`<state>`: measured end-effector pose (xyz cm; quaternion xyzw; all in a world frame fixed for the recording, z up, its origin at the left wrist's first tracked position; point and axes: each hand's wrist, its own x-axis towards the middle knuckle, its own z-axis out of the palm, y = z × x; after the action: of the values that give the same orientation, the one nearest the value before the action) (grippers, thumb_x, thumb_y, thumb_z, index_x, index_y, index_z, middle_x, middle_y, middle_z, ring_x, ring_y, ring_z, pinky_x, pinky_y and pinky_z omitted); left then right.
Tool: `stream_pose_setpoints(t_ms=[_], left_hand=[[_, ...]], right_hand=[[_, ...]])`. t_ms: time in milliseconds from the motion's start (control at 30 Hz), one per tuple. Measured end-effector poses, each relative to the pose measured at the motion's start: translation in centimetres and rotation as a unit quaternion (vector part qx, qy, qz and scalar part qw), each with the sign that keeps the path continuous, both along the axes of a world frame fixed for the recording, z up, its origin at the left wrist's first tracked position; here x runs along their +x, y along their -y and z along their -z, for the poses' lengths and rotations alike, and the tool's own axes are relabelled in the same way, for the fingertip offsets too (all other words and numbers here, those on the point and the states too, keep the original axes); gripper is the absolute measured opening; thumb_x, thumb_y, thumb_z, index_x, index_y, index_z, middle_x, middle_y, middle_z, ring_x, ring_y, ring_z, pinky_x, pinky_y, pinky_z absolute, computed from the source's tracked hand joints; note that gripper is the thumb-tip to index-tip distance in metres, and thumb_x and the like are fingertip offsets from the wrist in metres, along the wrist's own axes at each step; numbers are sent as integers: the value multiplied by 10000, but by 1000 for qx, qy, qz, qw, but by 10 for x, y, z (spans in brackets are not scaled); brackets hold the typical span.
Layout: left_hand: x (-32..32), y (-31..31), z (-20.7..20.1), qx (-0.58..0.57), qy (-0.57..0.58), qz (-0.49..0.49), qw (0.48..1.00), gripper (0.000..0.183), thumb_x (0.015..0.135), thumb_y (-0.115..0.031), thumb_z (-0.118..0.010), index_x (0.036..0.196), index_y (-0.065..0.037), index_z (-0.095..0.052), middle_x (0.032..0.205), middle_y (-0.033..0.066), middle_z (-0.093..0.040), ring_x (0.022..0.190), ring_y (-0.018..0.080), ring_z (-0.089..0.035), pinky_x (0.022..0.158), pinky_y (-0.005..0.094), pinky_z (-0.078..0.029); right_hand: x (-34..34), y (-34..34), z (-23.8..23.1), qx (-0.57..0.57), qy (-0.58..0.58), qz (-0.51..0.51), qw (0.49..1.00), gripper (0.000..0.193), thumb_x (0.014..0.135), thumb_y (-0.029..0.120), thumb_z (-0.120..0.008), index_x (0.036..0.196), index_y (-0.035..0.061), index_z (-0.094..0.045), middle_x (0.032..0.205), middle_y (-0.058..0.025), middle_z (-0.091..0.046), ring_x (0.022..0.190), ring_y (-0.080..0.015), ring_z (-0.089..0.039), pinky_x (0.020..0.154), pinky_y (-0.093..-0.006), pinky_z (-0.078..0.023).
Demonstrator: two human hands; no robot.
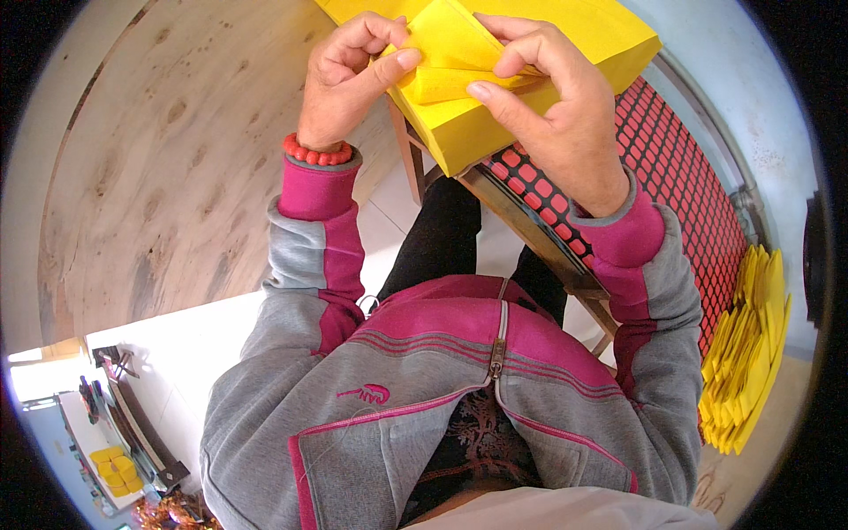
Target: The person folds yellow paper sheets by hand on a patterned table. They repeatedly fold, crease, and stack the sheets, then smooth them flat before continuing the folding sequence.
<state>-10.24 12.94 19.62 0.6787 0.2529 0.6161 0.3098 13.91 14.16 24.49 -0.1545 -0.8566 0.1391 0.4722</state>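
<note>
At the top of the head view, a folded piece of yellow felt-like cloth [450, 40] is held between my two hands. My left hand [340, 84], with red beads at the wrist, pinches its left edge between thumb and fingers. Its right side is gripped by my right hand [570, 115], thumb below and fingers above, where a fold stands up. Just beneath lies a larger yellow box-shaped piece [468, 141] with straight edges and a flat front side. The fingertips of both hands are partly hidden by the cloth.
A table with a red and black patterned cover [680, 155] on a wooden frame stands below and to the right. Several yellow pieces are stacked in a pile [746, 353] at far right. A large plywood board [168, 177] fills the left. Yellow items [115, 468] lie at lower left.
</note>
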Motion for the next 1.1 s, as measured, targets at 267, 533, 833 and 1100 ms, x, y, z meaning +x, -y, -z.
stream_pose_setpoints(t_ms=[267, 533, 833, 1100], left_hand=[[-10, -9, 12, -20, 33, -42, 998, 95, 952, -16, -638, 1040, -45, -619, 936, 18, -684, 834, 86, -620, 770, 220, -480], [-13, -1, -6, 45, -69, 56, 995, 210, 889, -43, -557, 1060, -13, -674, 1067, 85, -680, 1022, 180, -634, 931, 302, -470], [-21, -13, 22, 18, -111, -9, 994, 212, 917, -35, -562, 1083, 16, -684, 1096, 104, -694, 1063, 190, -635, 973, 307, -462], [-20, -47, 76, -4, -23, -78, 997, 199, 972, -31, -556, 1104, 28, -693, 1136, 125, -710, 1069, 180, -645, 980, 303, -470]], right_hand=[[1, -6, 1, 58, 46, -19, 997, 117, 907, 74, -671, 971, -13, -626, 1137, -201, -653, 1058, -317, -649, 900, -356, -495], [1, -1, 1, 15, 50, -15, 999, 100, 928, 68, -654, 957, -20, -616, 1047, -172, -639, 1040, -297, -648, 894, -340, -482], [6, -8, 10, -7, 59, -22, 998, 105, 893, 52, -684, 943, -3, -611, 989, -149, -653, 967, -266, -657, 881, -333, -497], [62, 1, 37, -10, 18, -90, 996, 183, 873, 91, -733, 983, -3, -620, 999, -133, -649, 886, -188, -629, 789, -296, -505]])
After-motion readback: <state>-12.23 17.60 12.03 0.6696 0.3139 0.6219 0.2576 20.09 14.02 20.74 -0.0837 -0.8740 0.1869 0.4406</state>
